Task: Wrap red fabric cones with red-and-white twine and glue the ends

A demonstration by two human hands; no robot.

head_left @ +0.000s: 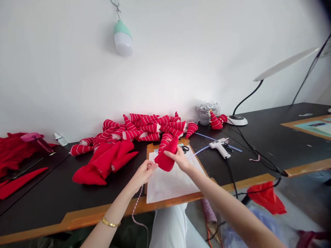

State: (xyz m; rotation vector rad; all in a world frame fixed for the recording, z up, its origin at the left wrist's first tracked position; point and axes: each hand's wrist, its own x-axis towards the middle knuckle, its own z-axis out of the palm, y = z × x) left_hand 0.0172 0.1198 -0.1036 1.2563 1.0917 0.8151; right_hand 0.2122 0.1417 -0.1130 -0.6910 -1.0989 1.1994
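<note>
Above a white sheet (173, 187), my right hand (179, 157) grips a plain red felt cone (167, 160), its tip pointing up and to the right. My left hand (146, 172) pinches a red-and-white twisted cord (138, 203) at the cone's lower left edge. The rest of the cord hangs down past the table's front edge. Behind the cone, a pile of red cones wound with white cord (144, 127) lies against the wall. Plain red felt cones (103, 162) are heaped to the left of my hands.
A white glue gun (220, 147) lies on the right with its cable trailing off the edge. Black scissors (185, 148) lie behind my right hand. A desk lamp (237, 120), a tinsel tub (204, 117) and a small bottle (60, 139) stand further back.
</note>
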